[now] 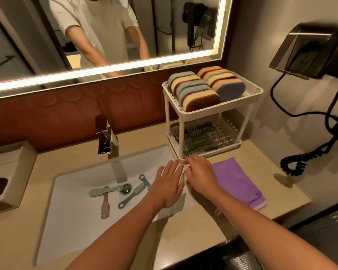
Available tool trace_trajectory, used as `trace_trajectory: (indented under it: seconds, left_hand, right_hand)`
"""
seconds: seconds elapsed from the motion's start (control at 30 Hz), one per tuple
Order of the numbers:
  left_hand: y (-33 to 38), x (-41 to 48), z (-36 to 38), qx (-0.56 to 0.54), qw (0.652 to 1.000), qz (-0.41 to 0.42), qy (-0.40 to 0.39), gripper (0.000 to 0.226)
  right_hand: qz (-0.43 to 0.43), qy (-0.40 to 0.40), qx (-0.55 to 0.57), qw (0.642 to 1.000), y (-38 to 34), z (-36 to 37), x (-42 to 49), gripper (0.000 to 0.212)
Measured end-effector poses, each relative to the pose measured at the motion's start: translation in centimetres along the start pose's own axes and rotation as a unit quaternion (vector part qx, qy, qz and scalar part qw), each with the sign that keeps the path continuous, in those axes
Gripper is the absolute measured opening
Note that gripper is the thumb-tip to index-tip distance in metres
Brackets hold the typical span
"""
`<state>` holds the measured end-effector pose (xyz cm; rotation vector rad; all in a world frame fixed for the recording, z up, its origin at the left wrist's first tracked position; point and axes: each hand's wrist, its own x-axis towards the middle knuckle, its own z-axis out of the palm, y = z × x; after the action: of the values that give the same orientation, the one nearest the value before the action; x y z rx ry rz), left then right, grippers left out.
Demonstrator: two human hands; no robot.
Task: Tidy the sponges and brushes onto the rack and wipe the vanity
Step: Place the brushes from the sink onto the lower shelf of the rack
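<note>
Hovering side by side at the right rim of the sink point(76, 211), the two hands carry little. The left hand point(169, 184) lies flat with straight fingers, its grip wide and empty. The right hand point(200, 175) has its fingertips curled down by the front-left foot of the rack point(213, 113). Whether that grip pinches something small there I cannot tell; a pale shape shows between the hands, too faint to name.

Just behind the right hand's fingers, the racked brushes point(197, 137) lie on the lower tier, and the sponges point(195, 88) stand in two rows on the top tier. Four loose brushes point(132, 195) lie in the sink around the drain, just left of the left hand and untouched. A purple cloth point(238, 184) lies flat on the table point(281, 193), right beside the right hand.

By my judgement the tidying is part done: the sponges are racked, the brushes only partly. The next move calls for reaching left into the basin, taking each brush by its handle and laying it on the lower tier. Wiping with the cloth would come after.
</note>
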<state>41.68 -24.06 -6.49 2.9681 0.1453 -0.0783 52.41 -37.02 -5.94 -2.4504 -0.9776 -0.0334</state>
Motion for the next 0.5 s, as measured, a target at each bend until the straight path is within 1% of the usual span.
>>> trace_trajectory:
  seconds: [0.1, 0.23, 0.37, 0.5]
  left_hand:
    - [-2.1, -2.6, 0.4, 0.000, 0.999, -0.048, 0.000, 0.063]
    - [-5.3, -6.0, 1.7, -0.049, 0.992, -0.114, 0.007, 0.063]
    - [-8.9, -9.2, 3.7, -0.125, 0.973, -0.191, 0.020, 0.063]
    - [-11.6, -11.1, 6.2, -0.159, 0.960, -0.229, 0.024, 0.063]
  right_hand:
    - [-0.001, -0.007, 0.011, 1.000, -2.3, 1.0, -0.6, 0.029]
    - [-0.044, -0.053, 0.023, 0.997, -4.8, 3.2, -1.2, 0.029]
    - [-0.078, -0.108, 0.016, 0.991, -7.4, 6.3, -1.5, 0.031]
    - [-0.097, -0.150, 0.005, 0.984, -8.9, 9.7, -1.6, 0.031]
